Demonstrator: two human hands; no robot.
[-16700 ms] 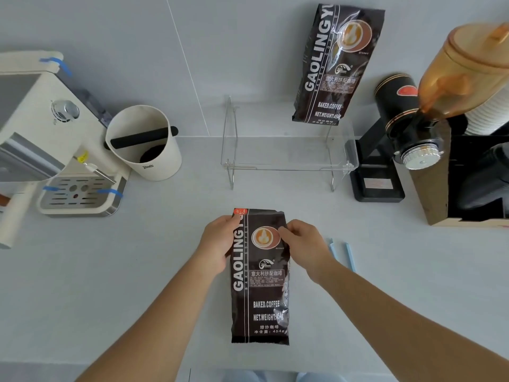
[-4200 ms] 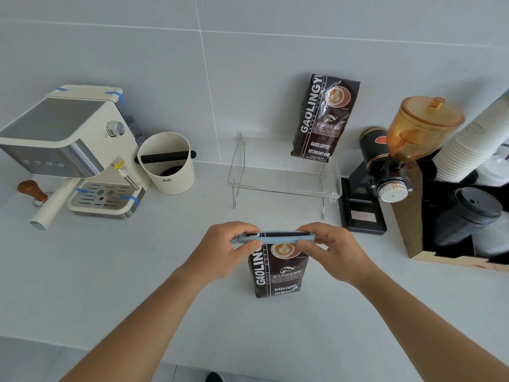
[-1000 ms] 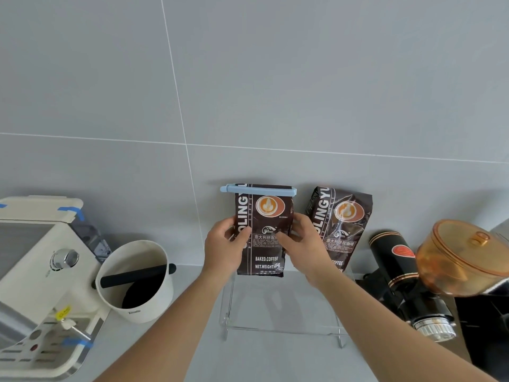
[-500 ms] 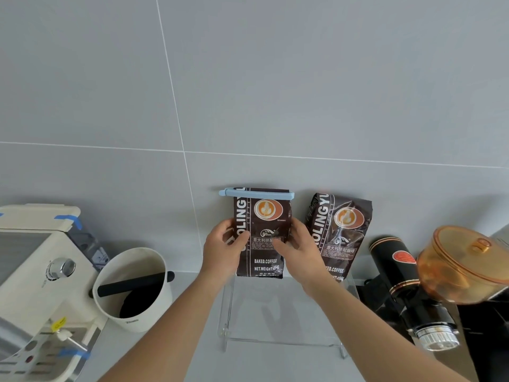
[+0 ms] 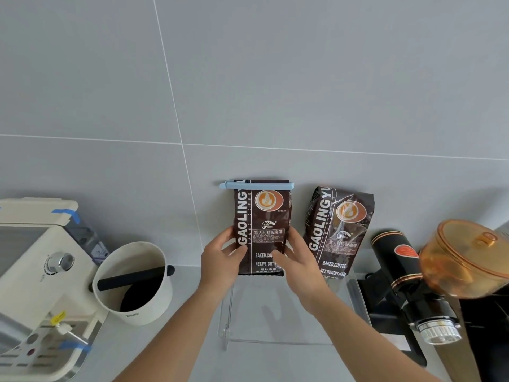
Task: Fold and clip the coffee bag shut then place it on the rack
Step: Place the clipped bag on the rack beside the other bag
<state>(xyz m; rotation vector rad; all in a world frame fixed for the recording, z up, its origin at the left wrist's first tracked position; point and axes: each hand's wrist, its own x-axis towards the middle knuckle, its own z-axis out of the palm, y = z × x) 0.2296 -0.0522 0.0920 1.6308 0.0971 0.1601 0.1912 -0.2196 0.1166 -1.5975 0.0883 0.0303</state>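
You're at placement: both hands, left (image 5: 221, 260) and right (image 5: 296, 261), grip the clipped coffee bag (image 5: 261, 230) (clip (image 5: 256, 185) on) over the rack (image 5: 355, 296); set it down, then release.

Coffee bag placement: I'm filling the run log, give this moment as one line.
phase: placing | coffee bag: clipped, upright on rack | left hand, right hand: gripping bag sides | second bag: beside
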